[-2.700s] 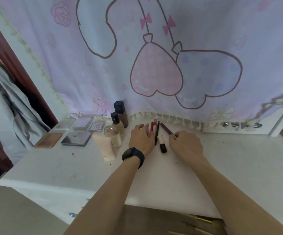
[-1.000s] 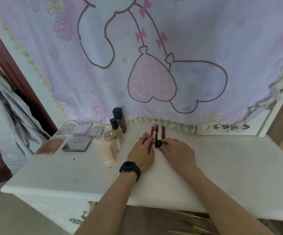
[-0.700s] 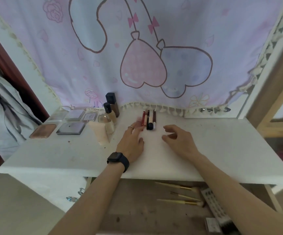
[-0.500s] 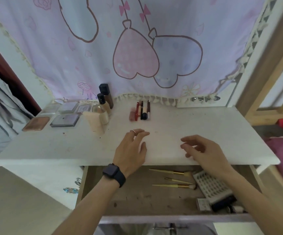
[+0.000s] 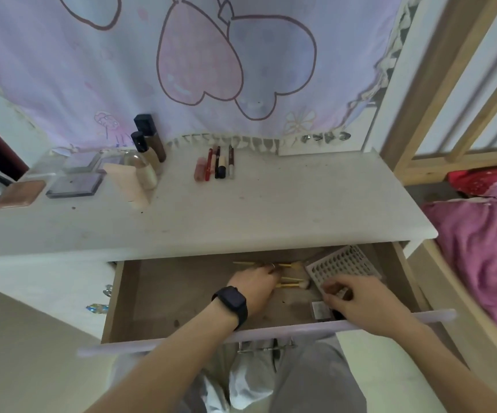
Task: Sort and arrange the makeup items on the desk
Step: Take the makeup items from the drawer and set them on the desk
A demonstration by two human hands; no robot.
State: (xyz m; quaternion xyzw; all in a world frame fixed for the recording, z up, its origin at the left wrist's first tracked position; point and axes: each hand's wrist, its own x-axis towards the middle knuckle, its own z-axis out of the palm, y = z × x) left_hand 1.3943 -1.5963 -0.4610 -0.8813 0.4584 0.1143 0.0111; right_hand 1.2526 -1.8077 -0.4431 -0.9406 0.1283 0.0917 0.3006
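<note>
Brushes [image 5: 289, 284] are the target: three gold-handled ones in the open drawer [image 5: 166, 293], just below the tabletop's [image 5: 301, 204] near edge. Their long axis runs left–right, handles left, bristles right, and they lie one behind another, far to near. Your left hand [image 5: 253, 290] is the nearer one. It's right on the handle ends with fingers curled down over them, but the tips are hidden, so I can't tell if it grips. Right hand [image 5: 360, 302] is just right of the bristles, at the near corner of the dotted tray [image 5: 342, 263]. Its fingers are curled with something small between them; can't tell what, or whether it's held. Suggest taking the brushes with the left, handle side. The pencil row [image 5: 216, 165] at far-middle of the tabletop lies far–near, so expect a quarter turn to match.
</note>
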